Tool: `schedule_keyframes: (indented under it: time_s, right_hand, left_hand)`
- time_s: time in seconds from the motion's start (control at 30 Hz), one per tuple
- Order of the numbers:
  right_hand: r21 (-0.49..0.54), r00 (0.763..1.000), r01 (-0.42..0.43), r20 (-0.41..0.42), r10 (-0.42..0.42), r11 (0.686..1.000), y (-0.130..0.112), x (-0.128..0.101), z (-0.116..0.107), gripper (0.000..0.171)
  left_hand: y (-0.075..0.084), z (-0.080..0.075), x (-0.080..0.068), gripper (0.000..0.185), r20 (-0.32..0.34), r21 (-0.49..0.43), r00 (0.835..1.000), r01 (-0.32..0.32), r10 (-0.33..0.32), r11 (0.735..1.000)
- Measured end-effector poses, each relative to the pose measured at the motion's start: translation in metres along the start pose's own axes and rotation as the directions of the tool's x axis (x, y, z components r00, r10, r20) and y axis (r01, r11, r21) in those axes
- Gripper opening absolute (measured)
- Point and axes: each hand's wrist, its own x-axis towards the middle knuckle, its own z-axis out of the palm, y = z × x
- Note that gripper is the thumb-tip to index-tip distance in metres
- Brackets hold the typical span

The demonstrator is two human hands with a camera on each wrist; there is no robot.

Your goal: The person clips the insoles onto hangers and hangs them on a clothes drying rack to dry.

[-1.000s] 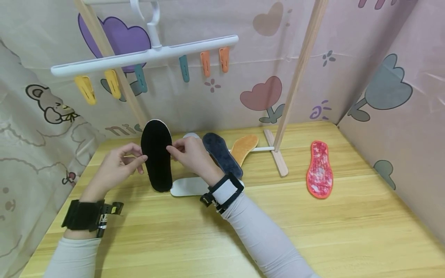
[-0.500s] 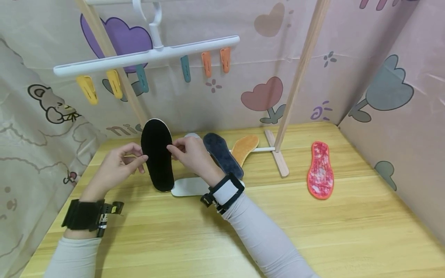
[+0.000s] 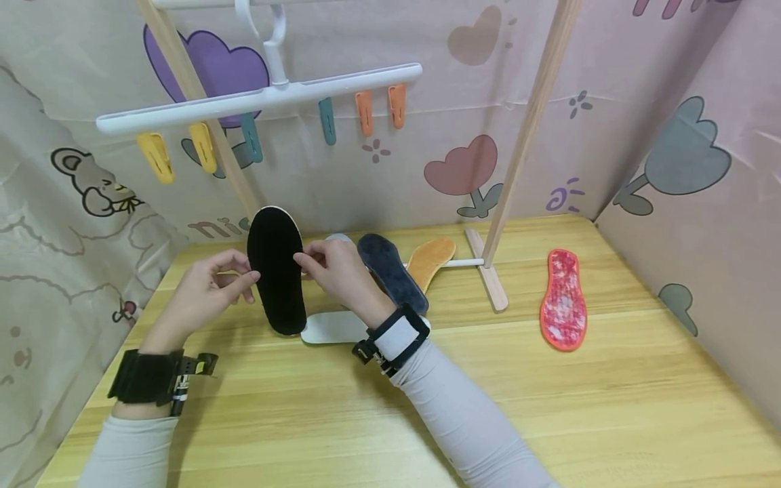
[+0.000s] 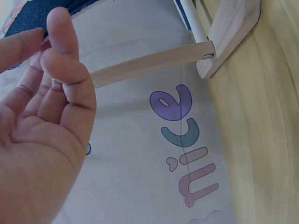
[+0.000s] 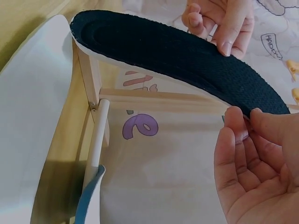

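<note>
A black insole [image 3: 277, 271] with a thin pale edge is held up on end, its lower end close over the wooden table. My left hand [image 3: 210, 281] pinches its left edge between thumb and fingers. On the opposite edge, my right hand [image 3: 342, 271] pinches it the same way. From the right wrist view, the insole [image 5: 159, 58] spans across, with the right thumb and forefinger [image 5: 240, 123] at its near edge. In the left wrist view, my left hand [image 4: 51, 102] grips the insole's corner [image 4: 30, 23], most of which lies out of frame.
A white hanger [image 3: 262, 98] with yellow, teal and orange clips [image 3: 364, 113] hangs from a wooden rack [image 3: 527, 129]. On the table lie a white insole [image 3: 332, 328], a dark grey one [image 3: 393, 274], an orange one [image 3: 430, 259] and a red-and-white one [image 3: 563, 299].
Both hands keep their pinch on the black insole, which has risen very slightly. The surroundings shift a little to the right in the head view.
</note>
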Motion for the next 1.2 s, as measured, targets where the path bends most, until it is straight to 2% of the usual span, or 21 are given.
schedule_keyframes:
  time_s: [0.23, 0.6, 0.77, 0.93, 1.07, 1.2]
  right_hand:
    - [-0.026, 1.0, 0.017, -0.025, -0.017, 1.0, -0.002, 0.001, 0.0, 0.025]
    - [-0.011, 0.999, 0.035, -0.028, -0.035, 0.999, -0.005, 0.001, 0.0, 0.025]
    - [0.004, 0.999, 0.03, -0.016, -0.03, 1.0, -0.006, 0.002, 0.003, 0.023]
    - [-0.041, 0.998, 0.054, -0.01, -0.054, 0.998, -0.006, 0.002, 0.005, 0.024]
    - [-0.047, 0.998, 0.063, -0.001, -0.063, 0.997, -0.007, 0.001, 0.007, 0.027]
    - [-0.037, 0.997, 0.07, 0.015, -0.07, 0.997, -0.009, -0.001, 0.011, 0.027]
  left_hand:
    - [0.0, 0.0, -0.001, 0.009, -0.014, 0.001, 1.0, 0.007, -0.007, 1.0]
    - [0.002, -0.004, -0.002, 0.01, -0.021, 0.013, 1.0, 0.011, -0.011, 1.0]
    - [0.003, -0.008, -0.003, 0.014, -0.034, -0.003, 0.999, 0.001, -0.001, 1.0]
    - [0.005, -0.013, -0.003, 0.017, -0.05, -0.006, 0.999, -0.004, 0.004, 1.0]
    - [0.006, -0.017, -0.003, 0.019, -0.057, 0.012, 0.998, 0.003, -0.002, 1.0]
    - [0.007, -0.021, -0.003, 0.018, -0.073, -0.01, 0.997, 0.016, -0.016, 1.0]
